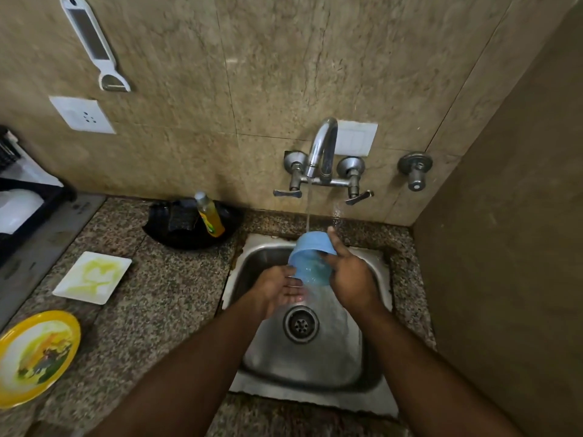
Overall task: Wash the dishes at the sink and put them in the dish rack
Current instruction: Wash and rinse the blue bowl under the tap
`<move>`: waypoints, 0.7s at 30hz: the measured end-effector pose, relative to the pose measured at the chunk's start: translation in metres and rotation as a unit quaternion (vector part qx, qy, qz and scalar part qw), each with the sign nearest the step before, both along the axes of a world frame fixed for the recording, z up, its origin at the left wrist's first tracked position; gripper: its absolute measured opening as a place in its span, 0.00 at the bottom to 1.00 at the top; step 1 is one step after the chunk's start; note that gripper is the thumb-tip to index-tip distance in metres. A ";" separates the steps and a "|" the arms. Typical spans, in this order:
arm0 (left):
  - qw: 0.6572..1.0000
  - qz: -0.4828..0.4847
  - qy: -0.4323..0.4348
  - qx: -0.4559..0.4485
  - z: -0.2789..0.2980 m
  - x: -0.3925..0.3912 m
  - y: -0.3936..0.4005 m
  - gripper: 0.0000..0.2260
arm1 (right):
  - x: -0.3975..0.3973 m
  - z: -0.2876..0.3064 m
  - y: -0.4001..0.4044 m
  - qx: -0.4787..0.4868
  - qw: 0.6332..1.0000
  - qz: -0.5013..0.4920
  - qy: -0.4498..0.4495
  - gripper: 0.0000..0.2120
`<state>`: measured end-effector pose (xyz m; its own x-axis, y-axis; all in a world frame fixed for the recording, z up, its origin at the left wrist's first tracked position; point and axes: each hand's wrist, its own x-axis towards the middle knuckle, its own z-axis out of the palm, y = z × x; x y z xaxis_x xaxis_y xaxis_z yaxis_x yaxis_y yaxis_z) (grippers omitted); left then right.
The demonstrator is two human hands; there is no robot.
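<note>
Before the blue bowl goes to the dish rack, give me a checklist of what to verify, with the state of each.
1. Water running on the blue bowl: ok, the stream from the tap lands on it.
2. Grip on the bowl: ok, the right hand holds its side; the left hand lies open beside its rim.
3. Bowl rinsed clean: cannot tell, water blurs its surface.
4. Room in the dish rack: cannot tell, only its corner shows at the left edge.
5. Other dishes done: not ok, the white square plate and the yellow plate on the counter are smeared.
6. Drain clear: ok, nothing covers it.
</note>
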<state>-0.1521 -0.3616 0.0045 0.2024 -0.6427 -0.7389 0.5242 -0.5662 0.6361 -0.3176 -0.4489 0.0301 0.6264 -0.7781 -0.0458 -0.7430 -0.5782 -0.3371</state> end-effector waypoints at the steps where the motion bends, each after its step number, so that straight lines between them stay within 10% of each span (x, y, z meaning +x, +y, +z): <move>1: 1.000 -0.004 -0.007 -0.008 0.000 -0.001 -0.002 0.08 | -0.002 0.003 0.003 -0.029 0.999 0.013 0.004 0.31; 7: 0.994 -0.010 -0.080 -0.078 0.005 0.005 -0.007 0.17 | -0.015 0.008 0.015 -0.171 0.979 0.070 -0.089 0.23; 12: 0.985 0.001 -0.092 -0.146 0.022 0.017 -0.004 0.23 | -0.005 0.001 0.000 0.084 0.973 -0.027 -0.216 0.29; 17: 0.976 0.012 -0.204 -0.076 0.031 0.011 0.002 0.02 | 0.000 0.005 0.015 0.000 0.993 -0.073 -0.092 0.23; 21: 0.953 0.056 -0.285 -0.086 0.026 0.012 0.003 0.07 | 0.013 0.003 0.042 -0.100 0.988 0.108 -0.045 0.27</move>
